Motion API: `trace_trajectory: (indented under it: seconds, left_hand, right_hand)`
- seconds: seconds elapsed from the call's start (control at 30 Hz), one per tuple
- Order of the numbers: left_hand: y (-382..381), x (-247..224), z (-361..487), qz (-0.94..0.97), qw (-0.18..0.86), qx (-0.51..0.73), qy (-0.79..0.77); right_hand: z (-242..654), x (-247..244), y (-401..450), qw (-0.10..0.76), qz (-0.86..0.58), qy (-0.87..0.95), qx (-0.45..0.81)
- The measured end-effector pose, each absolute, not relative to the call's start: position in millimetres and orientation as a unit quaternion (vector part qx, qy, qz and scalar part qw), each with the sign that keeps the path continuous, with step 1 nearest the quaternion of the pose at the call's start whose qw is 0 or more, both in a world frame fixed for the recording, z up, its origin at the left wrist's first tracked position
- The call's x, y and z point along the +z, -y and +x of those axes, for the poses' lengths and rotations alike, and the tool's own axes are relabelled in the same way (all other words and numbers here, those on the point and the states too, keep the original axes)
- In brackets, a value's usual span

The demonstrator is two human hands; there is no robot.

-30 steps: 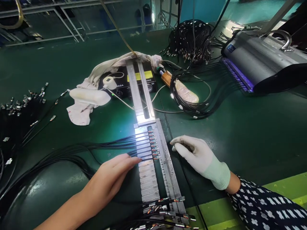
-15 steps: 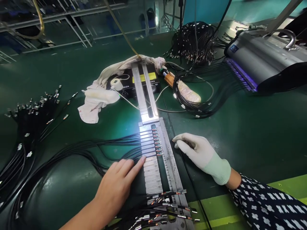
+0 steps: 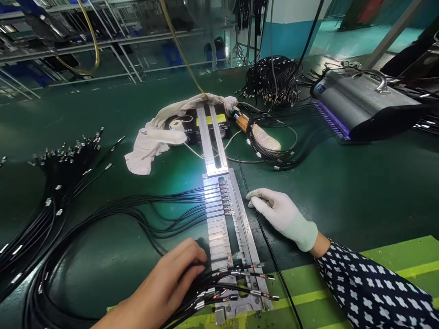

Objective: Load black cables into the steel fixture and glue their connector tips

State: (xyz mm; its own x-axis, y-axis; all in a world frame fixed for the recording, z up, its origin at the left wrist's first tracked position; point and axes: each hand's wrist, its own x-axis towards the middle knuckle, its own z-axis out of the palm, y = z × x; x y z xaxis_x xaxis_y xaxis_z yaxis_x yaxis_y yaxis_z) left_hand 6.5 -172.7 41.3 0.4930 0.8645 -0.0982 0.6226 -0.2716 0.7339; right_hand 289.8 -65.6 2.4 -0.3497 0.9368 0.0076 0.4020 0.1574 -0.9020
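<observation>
My bare left hand (image 3: 180, 274) is over the near end of a slotted metal fixture (image 3: 218, 235), fingers curled round a black cable; its exact grip is partly hidden. A blurred cable end (image 3: 236, 256) shows just beyond the fingertips. Beneath and beside this hand lie several loose black cables (image 3: 236, 286) with metal ends across the fixture. Farther up, several black cables (image 3: 192, 197) sit side by side in its slots, connectors pointing right. My right hand (image 3: 277, 212), in a white glove, rests right of the fixture, thumb and forefinger together, with nothing visible between them.
A cable bundle (image 3: 68, 160) lies on the left. Behind the fixture are a black box (image 3: 224, 123), a white cloth (image 3: 142, 153) and a wrapped handle (image 3: 264, 137). A grey machine (image 3: 363, 103) with purple light stands at right. A dark cord (image 3: 274, 260) runs beside the fixture.
My left hand has drawn back from the slotted cables toward the loose ones at the near end, and its fingers have curled. My right hand keeps its pose. The camera view has shifted slightly.
</observation>
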Motion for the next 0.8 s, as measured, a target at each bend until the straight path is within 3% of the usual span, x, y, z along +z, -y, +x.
trace_trajectory:
  seconds: [0.2,0.47,0.8]
  left_hand:
    - [141,29,7,0.793,0.228,0.279,-0.492]
    - [121,22,-6,0.872,0.171,0.172,-0.425]
    - [126,16,-14,0.908,0.063,0.137,-0.392]
  right_hand:
    - [288,6,65,0.300,-0.489,0.696,0.433]
    - [288,9,63,0.293,-0.492,0.698,0.430]
    - [289,10,62,0.289,-0.484,0.712,0.418]
